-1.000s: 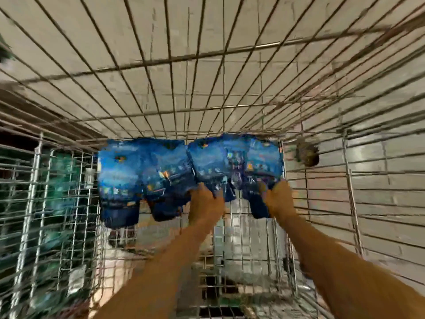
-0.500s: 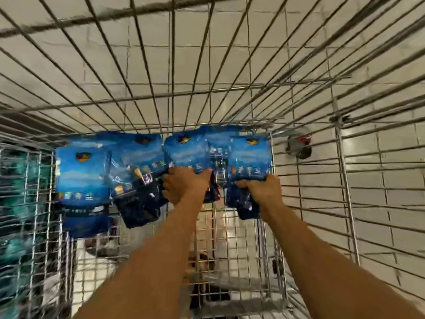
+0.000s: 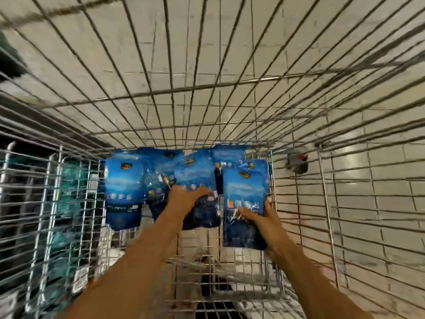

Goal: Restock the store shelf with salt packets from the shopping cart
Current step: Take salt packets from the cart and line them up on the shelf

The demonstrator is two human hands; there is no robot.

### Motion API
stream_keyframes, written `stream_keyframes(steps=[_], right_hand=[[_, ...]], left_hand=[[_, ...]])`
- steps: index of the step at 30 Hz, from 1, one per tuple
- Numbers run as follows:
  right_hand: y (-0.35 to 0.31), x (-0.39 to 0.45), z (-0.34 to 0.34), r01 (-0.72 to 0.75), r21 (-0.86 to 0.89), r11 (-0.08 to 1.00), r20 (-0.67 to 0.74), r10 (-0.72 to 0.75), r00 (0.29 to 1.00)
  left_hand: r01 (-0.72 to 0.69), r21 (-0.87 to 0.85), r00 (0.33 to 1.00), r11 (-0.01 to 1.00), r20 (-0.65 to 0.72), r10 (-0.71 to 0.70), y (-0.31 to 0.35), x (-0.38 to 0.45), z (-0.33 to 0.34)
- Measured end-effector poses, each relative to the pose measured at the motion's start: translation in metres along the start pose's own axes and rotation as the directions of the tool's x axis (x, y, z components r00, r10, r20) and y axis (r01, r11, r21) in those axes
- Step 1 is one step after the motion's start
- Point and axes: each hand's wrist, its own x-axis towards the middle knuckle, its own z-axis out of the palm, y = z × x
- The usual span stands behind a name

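Note:
Several blue salt packets lie at the far end of the wire shopping cart [image 3: 299, 139]. My right hand [image 3: 264, 223] grips one blue packet [image 3: 245, 187] by its lower part and holds it lifted, nearest the cart's right wall. My left hand [image 3: 187, 196] grips a second packet [image 3: 194, 178] in the middle of the pile. Another packet [image 3: 123, 187] lies at the left of the pile, with one more [image 3: 161, 166] partly hidden behind it. Both forearms reach in from the bottom of the view.
The cart's wire walls close in on the left [image 3: 46, 203] and right [image 3: 345, 203]. A cart wheel [image 3: 297, 163] shows through the right wall above the pale tiled floor [image 3: 379, 169]. Green goods [image 3: 69, 187] show blurred beyond the left wall.
My right hand has pulled its packet clear of the pile, toward me and to the right. My left hand has taken hold of the middle packet. The view has shifted.

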Motion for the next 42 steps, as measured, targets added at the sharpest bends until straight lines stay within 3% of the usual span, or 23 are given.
stream_keyframes(steps=[7,10,15,21,26,31,36,42], right_hand=[[-0.052,-0.124,0.033,-0.025,-0.005,1.0,0.144,0.025,0.989],[-0.077,-0.186,0.052,0.003,-0.064,0.998,0.206,0.01,0.979],[-0.104,-0.285,0.093,0.139,-0.095,0.986,0.254,-0.111,0.961],[-0.121,-0.393,0.156,0.404,-0.019,0.914,0.41,-0.362,0.837],[-0.134,-0.485,0.224,0.54,0.044,0.84,0.578,-0.462,0.672],[-0.147,-0.586,0.289,0.633,0.15,0.76,0.758,-0.5,0.42],[-0.15,-0.675,0.354,0.655,0.284,0.7,0.869,-0.476,0.131],[-0.148,-0.776,0.425,0.582,0.403,0.706,0.912,-0.363,-0.191]], left_hand=[[0.011,-0.05,0.999,0.999,0.049,-0.009,0.052,-0.132,-0.091],[-0.02,-0.178,0.999,0.984,0.022,0.024,0.062,-0.2,-0.139],[-0.314,-0.278,0.949,0.908,-0.117,0.292,0.06,-0.312,-0.214],[-0.444,-0.469,0.896,0.763,-0.225,0.383,0.05,-0.449,-0.303],[-0.599,-0.424,0.794,0.679,-0.422,0.437,0.033,-0.558,-0.384],[-0.764,-0.357,0.624,0.537,-0.62,0.475,0.011,-0.662,-0.446],[-0.887,-0.217,0.408,0.409,-0.784,0.469,-0.007,-0.754,-0.484],[-0.956,0.019,0.102,0.293,-0.915,0.39,-0.024,-0.855,-0.517]])
